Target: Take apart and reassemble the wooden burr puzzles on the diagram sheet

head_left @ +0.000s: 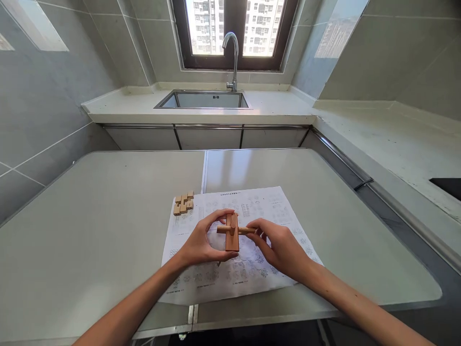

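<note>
My left hand [206, 241] grips a reddish-brown wooden block [232, 242] at its top and bottom ends, thumb below and fingers above. Across the block runs a lighter wooden rod [247, 230], sticking out on both sides. The rod's right end is pinched between the thumb and fingers of my right hand [275, 242]. Both hands hold the pieces above a printed sheet [288, 216] covered in small line drawings. On the sheet's upper left corner lie several small light wooden pieces [183, 203], set close together.
The sheet lies on a pale folding table [90, 230] with a seam down its middle. Behind it, a white counter [277, 103] holds a sink [201, 99] and a curved tap [235, 57] under a window. Another counter [396, 149] runs along the right.
</note>
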`<state>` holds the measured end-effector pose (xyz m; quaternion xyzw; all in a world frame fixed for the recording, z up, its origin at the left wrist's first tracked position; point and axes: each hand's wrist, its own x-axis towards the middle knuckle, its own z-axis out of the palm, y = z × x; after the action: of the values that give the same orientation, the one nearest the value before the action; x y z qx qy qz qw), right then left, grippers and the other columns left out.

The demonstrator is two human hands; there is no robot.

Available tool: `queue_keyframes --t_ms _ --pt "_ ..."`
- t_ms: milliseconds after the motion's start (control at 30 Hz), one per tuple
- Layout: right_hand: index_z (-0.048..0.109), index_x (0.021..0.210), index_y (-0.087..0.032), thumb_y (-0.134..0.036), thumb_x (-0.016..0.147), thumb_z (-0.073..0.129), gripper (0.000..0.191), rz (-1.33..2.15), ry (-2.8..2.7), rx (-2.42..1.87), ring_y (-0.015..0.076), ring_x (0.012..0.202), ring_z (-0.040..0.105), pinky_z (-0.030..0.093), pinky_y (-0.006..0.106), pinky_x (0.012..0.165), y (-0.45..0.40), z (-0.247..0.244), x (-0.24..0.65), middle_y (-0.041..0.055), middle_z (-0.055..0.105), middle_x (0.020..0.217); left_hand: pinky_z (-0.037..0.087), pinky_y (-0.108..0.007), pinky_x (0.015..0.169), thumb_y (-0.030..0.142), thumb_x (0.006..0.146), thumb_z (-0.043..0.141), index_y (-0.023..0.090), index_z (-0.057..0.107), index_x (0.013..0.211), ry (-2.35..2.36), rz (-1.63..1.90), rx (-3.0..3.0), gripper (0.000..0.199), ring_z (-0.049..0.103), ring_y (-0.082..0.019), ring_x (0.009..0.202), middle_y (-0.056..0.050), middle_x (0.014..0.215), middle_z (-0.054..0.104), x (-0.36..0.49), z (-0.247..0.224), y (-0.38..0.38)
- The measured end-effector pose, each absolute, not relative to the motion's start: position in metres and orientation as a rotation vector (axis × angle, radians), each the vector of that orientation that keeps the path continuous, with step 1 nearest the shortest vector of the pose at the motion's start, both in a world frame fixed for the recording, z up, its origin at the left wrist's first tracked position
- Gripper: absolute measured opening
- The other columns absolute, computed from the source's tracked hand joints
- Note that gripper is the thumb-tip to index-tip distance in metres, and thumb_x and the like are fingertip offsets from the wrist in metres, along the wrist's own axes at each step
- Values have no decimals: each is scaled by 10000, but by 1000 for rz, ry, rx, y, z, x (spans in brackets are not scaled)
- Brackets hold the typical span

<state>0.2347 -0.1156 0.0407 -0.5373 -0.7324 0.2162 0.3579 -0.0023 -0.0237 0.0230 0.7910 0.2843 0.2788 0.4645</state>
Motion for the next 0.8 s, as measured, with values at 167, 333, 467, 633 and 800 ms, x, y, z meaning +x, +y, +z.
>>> queue_keyframes --t_ms 167,333,467,633,800 --pt "643 1061 -238 -254 1062 532 112 581 -1890 -1405 171 686 692 508 278 621 -113 43 234 17 743 850 481 -476 1151 420 679 945 295 532 1474 693 688 1936 904 602 -325 1311 -101 1434 632 -6 23 -22" --pt "642 1054 -230 -252 1069 529 116 513 -1914 -1418 155 623 650 468 267 591 -113 40 230 14 735 824 479 -482 1143 430 688 943 317 522 1485 699 686 1944 909 595 -320 1307 -92 1451 619 -7 22 -23" --pt "635 1041 -227 -236 1073 523 117 435 -1968 -1403 140 573 616 437 260 565 -115 35 229 9 731 805 492 -490 1121 430 659 958 305 535 1469 685 690 1952 922 608 -323 1274 -98 1421 635 -7 20 -24" --pt "629 1041 -238 -211 1070 512 124 418 -1984 -1418 139 582 618 440 259 563 -116 36 230 10 737 844 509 -491 1100 445 665 952 307 539 1465 673 686 1942 911 612 -319 1253 -98 1414 638 -6 20 -25" --pt "631 1047 -248 -196 1057 536 109 526 -1990 -1446 148 626 645 468 256 581 -110 41 230 6 742 865 524 -494 1082 462 653 954 292 550 1457 674 701 1880 916 611 -331 1246 -115 1402 641 -7 19 -22"
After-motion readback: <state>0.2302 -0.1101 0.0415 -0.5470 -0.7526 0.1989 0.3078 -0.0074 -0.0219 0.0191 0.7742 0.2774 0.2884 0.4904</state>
